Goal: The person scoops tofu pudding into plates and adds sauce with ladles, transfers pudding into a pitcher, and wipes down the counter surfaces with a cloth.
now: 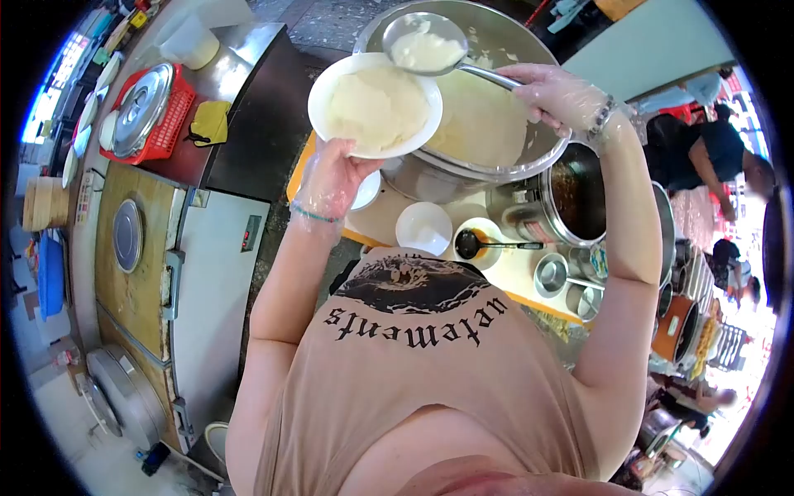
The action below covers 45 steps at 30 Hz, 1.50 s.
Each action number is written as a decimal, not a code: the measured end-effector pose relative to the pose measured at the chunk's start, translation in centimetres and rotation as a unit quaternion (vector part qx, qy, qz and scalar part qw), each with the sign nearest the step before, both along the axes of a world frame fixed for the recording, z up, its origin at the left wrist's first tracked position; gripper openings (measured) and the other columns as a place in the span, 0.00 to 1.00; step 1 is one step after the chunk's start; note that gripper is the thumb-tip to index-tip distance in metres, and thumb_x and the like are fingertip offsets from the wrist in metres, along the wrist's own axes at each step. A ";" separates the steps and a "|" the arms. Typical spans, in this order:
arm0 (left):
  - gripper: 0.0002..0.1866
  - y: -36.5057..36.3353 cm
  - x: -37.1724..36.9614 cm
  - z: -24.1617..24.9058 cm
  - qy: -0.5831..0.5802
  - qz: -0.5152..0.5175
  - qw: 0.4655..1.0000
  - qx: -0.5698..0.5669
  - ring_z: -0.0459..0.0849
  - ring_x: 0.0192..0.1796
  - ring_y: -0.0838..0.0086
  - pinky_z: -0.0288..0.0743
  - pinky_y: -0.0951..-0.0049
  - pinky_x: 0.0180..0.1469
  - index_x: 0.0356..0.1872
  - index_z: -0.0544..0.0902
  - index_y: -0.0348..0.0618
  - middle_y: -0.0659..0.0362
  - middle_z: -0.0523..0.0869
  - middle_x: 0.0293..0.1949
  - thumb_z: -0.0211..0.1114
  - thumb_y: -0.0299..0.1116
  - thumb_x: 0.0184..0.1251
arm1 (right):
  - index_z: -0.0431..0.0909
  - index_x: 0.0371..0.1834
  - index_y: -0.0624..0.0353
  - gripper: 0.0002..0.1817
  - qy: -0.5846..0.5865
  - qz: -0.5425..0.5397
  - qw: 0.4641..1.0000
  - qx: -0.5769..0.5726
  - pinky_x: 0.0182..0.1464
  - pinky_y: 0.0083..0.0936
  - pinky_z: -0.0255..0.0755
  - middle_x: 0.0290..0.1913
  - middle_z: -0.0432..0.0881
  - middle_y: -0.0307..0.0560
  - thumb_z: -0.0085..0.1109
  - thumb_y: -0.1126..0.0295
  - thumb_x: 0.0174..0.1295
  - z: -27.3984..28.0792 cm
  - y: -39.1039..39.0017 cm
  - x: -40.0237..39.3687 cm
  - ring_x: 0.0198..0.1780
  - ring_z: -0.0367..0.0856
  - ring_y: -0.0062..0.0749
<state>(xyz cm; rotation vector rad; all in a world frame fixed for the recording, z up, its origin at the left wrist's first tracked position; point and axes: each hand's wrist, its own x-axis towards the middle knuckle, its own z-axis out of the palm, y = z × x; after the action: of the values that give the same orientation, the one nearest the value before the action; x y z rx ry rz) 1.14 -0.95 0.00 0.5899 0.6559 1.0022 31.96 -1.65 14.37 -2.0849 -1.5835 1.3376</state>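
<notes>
A clear plastic glove covers my left hand (331, 178), which is closed on the near rim of a white bowl (318, 112). Pale, soft food (376, 107) fills the bowl. My right hand (558, 95), also gloved, grips the handle of a metal ladle (426, 43). The ladle's round, shallow head holds some of the pale food and is tilted above the bowl's far right edge. Beneath both is a large metal pot (463, 172) with more of the same pale food inside.
Nearer my body stand an empty white bowl (423, 228), a bowl with a black ladle (470, 243), a pot of dark liquid (579, 194) and a small metal pan (550, 274). A red basket (171, 116) is at left. Other people (715, 157) are at right.
</notes>
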 end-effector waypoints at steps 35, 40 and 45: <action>0.40 -10.5 1.7 -0.9 0.033 -0.064 0.995 -0.073 0.60 0.72 0.54 0.53 0.49 0.74 0.72 0.54 0.36 0.47 0.62 0.71 0.56 0.26 0.55 | 0.68 0.66 0.55 0.24 -0.404 -0.276 0.865 -0.111 0.69 0.48 0.55 0.72 0.62 0.47 0.43 0.66 0.66 -46.0 -27.7 9.4 0.74 0.55 0.41; 0.40 -16.7 6.9 -1.2 0.006 -0.013 0.998 -0.067 0.61 0.72 0.53 0.56 0.50 0.73 0.72 0.53 0.36 0.47 0.62 0.71 0.56 0.27 0.56 | 0.60 0.72 0.55 0.29 -0.433 -0.085 0.887 -0.137 0.72 0.50 0.43 0.75 0.54 0.46 0.46 0.65 0.66 -47.1 -30.7 18.3 0.76 0.46 0.42; 0.40 -22.0 11.5 -0.9 0.013 0.050 0.997 -0.061 0.62 0.71 0.53 0.61 0.51 0.71 0.72 0.53 0.36 0.46 0.61 0.71 0.55 0.27 0.56 | 0.75 0.58 0.57 0.22 -0.334 0.097 0.933 -0.087 0.68 0.46 0.58 0.58 0.78 0.48 0.49 0.69 0.60 -49.7 -31.5 21.7 0.64 0.72 0.40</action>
<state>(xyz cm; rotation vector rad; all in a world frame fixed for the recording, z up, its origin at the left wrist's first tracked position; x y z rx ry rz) 12.67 -22.92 -0.85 0.4669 0.7695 1.0413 53.70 -33.14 -35.35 -2.7517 -2.0231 0.8717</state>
